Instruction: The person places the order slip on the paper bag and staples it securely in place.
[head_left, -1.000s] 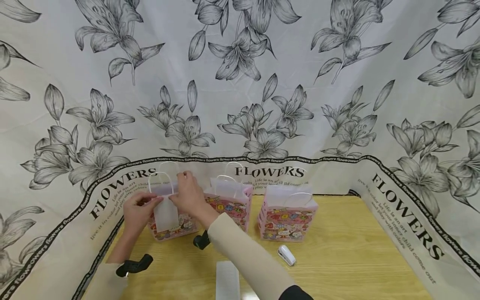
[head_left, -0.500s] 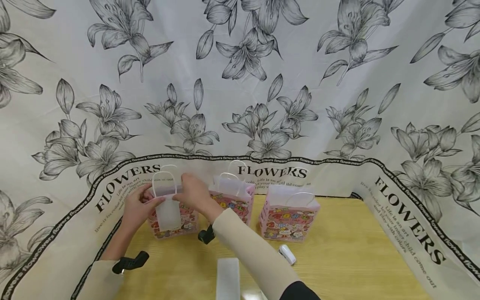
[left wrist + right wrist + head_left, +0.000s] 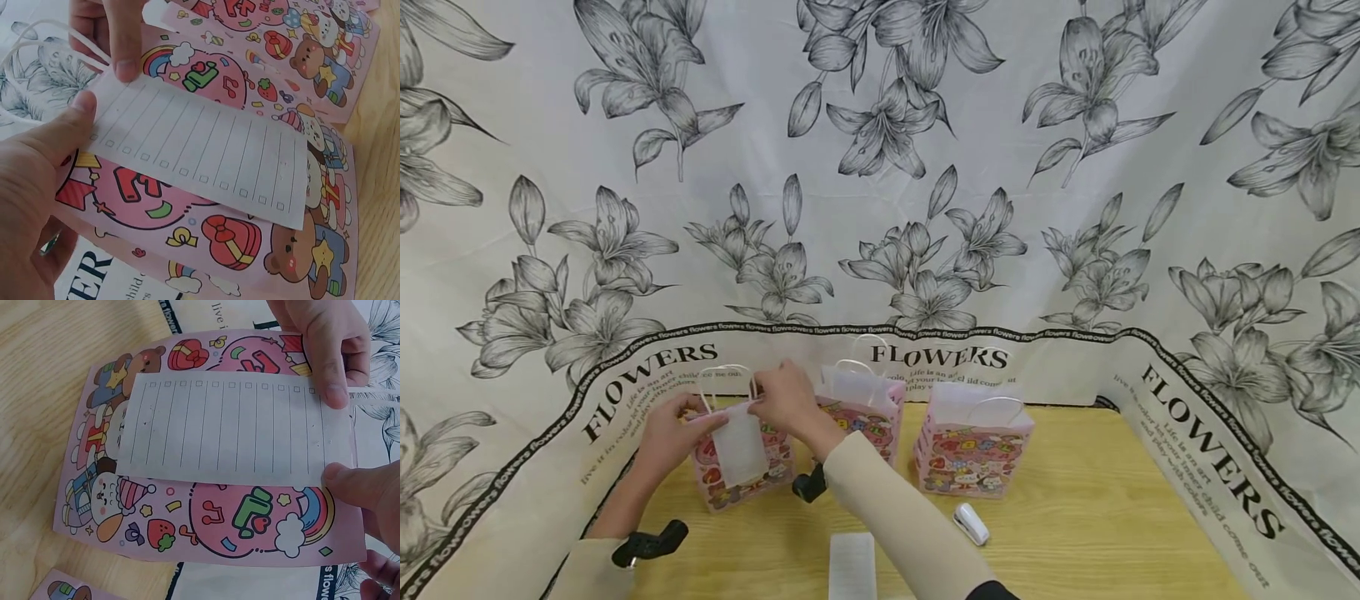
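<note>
A white checklist sheet [image 3: 741,450] with ruled lines and small boxes lies against the front of the leftmost pink cartoon-print paper bag [image 3: 778,458]. At the sheet's upper left corner, my left hand [image 3: 670,433] pinches paper and bag rim together, thumb in front and fingers behind. My right hand [image 3: 790,404] does the same at the upper right corner. Both wrist views show the thumbs pressing on the sheet [image 3: 206,150] near its top edge. White handles [image 3: 53,37] of the bag rise beyond the fingers. The fingertips inside the bag are partly hidden.
Two more pink bags stand to the right, a middle one [image 3: 865,425] and a right one [image 3: 973,458]. A small white stapler [image 3: 972,524] lies before the right bag. A white paper pad [image 3: 852,567] sits at the wooden table's [image 3: 1090,500] near side. Flower-print cloth [image 3: 925,275] hangs behind.
The leftmost bag has shifted slightly toward me and tilted, its handles leaning back. The sheet has turned a little with it. My right fingers have come down onto the sheet's corner.
</note>
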The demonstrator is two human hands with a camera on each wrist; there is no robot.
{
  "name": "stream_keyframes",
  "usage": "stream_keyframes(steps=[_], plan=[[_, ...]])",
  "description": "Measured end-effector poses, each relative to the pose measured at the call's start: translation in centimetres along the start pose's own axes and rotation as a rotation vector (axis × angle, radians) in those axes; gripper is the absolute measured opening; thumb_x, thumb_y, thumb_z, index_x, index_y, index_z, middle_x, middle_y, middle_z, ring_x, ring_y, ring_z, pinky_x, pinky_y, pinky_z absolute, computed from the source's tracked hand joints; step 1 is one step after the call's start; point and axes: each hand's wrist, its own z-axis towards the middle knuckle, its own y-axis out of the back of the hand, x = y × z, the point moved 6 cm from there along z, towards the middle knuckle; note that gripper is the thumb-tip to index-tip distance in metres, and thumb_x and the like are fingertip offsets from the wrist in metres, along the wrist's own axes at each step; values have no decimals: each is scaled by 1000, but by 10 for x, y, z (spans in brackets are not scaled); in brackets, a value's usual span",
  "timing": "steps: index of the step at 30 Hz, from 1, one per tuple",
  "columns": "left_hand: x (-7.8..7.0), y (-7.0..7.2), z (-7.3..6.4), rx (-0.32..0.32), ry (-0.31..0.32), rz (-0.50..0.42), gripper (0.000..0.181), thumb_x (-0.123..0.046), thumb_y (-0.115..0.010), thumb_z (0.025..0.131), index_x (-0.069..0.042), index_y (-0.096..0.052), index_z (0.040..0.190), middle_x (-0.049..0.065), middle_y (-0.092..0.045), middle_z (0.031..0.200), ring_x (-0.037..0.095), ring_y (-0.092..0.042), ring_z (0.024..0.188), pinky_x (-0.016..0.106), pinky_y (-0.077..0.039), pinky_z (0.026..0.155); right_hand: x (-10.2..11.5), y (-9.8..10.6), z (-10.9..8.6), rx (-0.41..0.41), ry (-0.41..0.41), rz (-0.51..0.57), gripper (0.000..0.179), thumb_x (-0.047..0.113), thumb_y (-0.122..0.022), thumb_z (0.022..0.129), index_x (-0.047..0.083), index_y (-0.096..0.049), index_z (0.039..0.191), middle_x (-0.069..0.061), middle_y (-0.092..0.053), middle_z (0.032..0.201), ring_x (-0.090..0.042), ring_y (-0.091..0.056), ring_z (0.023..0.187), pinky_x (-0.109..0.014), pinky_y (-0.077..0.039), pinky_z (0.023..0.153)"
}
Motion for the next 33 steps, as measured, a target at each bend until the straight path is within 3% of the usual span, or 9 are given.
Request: stream_keyframes(steps=[2, 6, 13, 23, 27, 30, 33], plan=[[3, -3, -2, 26, 37, -48, 38, -40, -78, 82, -8, -61, 88, 10, -64, 80, 23, -60, 61, 35, -49, 51, -1, 0, -1, -7, 9, -27, 20, 43, -76, 83, 27, -66, 87, 17, -59, 78, -10, -45, 77, -26, -37, 72], [5, -3, -4, 12, 9, -64, 32, -38, -79, 82, -8, -70, 88, 5, -65, 73, 15, -56, 57, 29, -47, 50, -1, -3, -1, 7, 21, -24, 20, 44, -75, 84, 27, -67, 87, 17, -59, 79, -10, -43, 77, -27, -36, 70], [-1, -3, 0, -22, -79, -62, 25, -34, -79, 82, -12, -71, 74, 2, -60, 63, 15, -49, 48, 29, -42, 45, -6, -5, 3, 42, 26, 52, 16, 39, -73, 87, 24, -69, 91, 12, -63, 85, -12, -47, 83, -25, -41, 62], [6, -9, 0, -19, -65, -97, 29, -35, -77, 84, -11, -68, 71, 3, -61, 64, 14, -49, 47, 29, -42, 43, -11, -9, 7, 66, 25, 113, 13, 36, -74, 87, 23, -71, 88, 13, -63, 83, -10, -47, 81, -26, -42, 65], [5, -7, -3, -45, -102, -69, 26, -31, -77, 85, -12, -67, 69, 2, -61, 65, 14, -50, 47, 29, -42, 43, -9, -7, 7, 83, 49, 105, 26, 40, -73, 87, 20, -70, 104, 9, -66, 95, -12, -52, 89, -26, -46, 71], [5, -6, -4, -57, -111, -59, 26, -28, -78, 84, -11, -66, 68, 2, -61, 64, 13, -51, 47, 28, -42, 43, -9, -3, 7, 86, 86, 65, 43, 43, -72, 87, 17, -64, 121, 4, -65, 112, -15, -55, 103, -28, -48, 82], [8, -7, -5, -60, -103, -80, 26, -28, -78, 84, -11, -66, 69, 2, -61, 64, 14, -51, 48, 28, -43, 43, -6, 9, -1, 10, 164, -2, 48, 43, -68, 90, 14, -60, 127, 1, -63, 121, -18, -56, 108, -30, -47, 89]])
